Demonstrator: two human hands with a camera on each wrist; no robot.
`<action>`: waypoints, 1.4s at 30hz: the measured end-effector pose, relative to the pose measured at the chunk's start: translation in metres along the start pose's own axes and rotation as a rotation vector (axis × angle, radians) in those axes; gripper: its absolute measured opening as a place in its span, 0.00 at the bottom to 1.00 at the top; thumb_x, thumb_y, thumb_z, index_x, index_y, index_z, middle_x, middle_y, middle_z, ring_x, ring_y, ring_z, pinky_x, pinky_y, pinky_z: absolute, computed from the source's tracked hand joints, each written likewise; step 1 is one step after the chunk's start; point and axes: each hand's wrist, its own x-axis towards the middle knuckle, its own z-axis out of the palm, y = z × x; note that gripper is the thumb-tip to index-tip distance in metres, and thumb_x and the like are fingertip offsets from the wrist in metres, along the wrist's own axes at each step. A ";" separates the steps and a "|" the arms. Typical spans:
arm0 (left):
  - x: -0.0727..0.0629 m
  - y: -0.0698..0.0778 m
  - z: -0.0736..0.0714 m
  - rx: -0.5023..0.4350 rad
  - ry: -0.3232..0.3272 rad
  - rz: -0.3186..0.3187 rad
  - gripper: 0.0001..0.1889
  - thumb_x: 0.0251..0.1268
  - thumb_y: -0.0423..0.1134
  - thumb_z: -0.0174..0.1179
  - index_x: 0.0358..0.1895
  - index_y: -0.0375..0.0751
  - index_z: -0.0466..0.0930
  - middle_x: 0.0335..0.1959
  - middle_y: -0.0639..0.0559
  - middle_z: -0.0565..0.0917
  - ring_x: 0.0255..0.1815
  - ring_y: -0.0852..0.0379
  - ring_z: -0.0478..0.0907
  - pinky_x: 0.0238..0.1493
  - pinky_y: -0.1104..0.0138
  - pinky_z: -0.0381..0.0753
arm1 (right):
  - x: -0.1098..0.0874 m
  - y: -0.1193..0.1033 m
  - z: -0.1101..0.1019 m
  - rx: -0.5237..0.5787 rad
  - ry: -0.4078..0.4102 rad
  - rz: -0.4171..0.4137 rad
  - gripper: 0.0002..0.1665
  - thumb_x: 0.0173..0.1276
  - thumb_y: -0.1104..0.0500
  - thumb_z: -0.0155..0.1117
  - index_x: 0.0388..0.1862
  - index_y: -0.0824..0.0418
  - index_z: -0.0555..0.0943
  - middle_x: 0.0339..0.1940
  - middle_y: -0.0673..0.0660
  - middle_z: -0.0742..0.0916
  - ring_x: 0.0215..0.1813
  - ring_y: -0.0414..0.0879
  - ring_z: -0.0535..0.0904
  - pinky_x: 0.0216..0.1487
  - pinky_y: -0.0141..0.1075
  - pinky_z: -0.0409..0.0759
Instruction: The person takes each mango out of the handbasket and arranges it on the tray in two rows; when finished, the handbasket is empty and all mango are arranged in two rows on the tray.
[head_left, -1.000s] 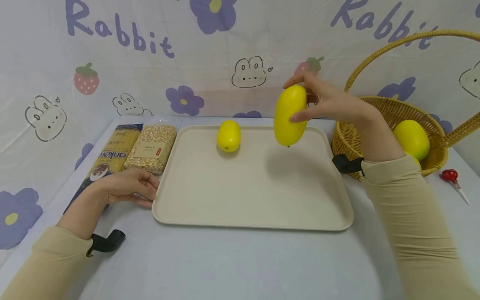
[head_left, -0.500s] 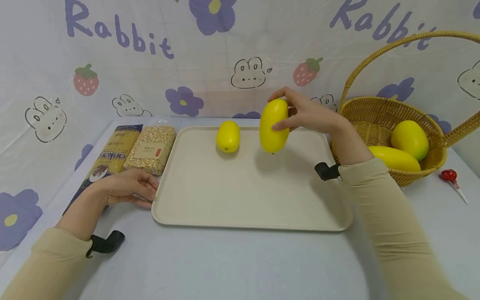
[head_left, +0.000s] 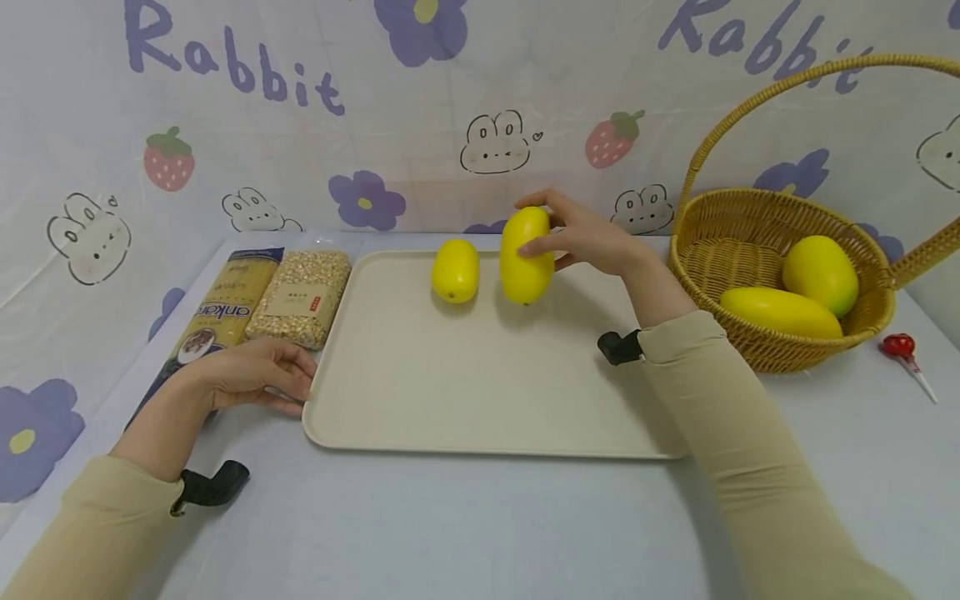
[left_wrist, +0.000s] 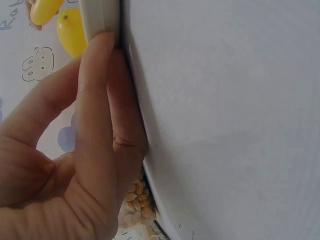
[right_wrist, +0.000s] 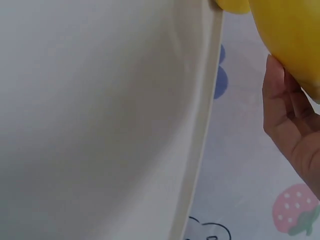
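Observation:
Held up by my right hand [head_left: 581,237] is an oblong yellow mango [head_left: 517,267], gripped between thumb and fingers near its upper end. It hangs upright over the far part of the beige tray [head_left: 480,375], shadow beneath it. Just to its left, a smaller yellow mango [head_left: 455,272] lies on the tray. My left hand [head_left: 258,375] stays at the tray's left edge. In the left wrist view, its thumb and fingers pinch the rim [left_wrist: 101,20]. The right wrist view shows the fingers [right_wrist: 277,95] against the held mango [right_wrist: 290,37], which is partly cut off.
A wicker basket [head_left: 772,354] with a tall handle stands at the right, holding two more yellow fruits [head_left: 780,313]. A red lollipop [head_left: 898,347] lies beyond it. Left of the tray are a bag of corn kernels [head_left: 300,287] and an ankara pasta packet [head_left: 228,292].
My right hand has carried the mango leftward and lower over the tray, closer to the smaller mango. The basket's fruits have come into fuller view. The left hand has stayed in place.

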 end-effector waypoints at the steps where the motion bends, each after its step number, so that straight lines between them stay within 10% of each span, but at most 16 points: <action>1: 0.000 0.000 0.000 -0.004 0.001 0.000 0.17 0.64 0.28 0.60 0.53 0.27 0.68 0.33 0.55 0.80 0.38 0.61 0.82 0.47 0.67 0.89 | 0.002 0.001 0.002 0.011 0.006 0.015 0.39 0.65 0.51 0.66 0.72 0.43 0.61 0.65 0.58 0.74 0.62 0.52 0.74 0.57 0.48 0.84; 19: 0.000 0.000 0.000 -0.004 0.004 -0.001 0.18 0.64 0.28 0.61 0.54 0.26 0.68 0.33 0.55 0.79 0.37 0.61 0.82 0.46 0.68 0.89 | 0.028 0.006 0.023 0.103 0.096 0.277 0.41 0.65 0.49 0.67 0.72 0.49 0.58 0.71 0.56 0.69 0.64 0.57 0.72 0.68 0.51 0.77; 42: 0.001 -0.002 -0.001 0.000 0.008 0.001 0.18 0.64 0.29 0.61 0.54 0.26 0.69 0.33 0.55 0.80 0.37 0.61 0.83 0.46 0.68 0.89 | 0.032 0.009 0.024 0.074 0.086 0.351 0.44 0.68 0.45 0.63 0.77 0.51 0.55 0.75 0.59 0.67 0.70 0.59 0.69 0.76 0.56 0.69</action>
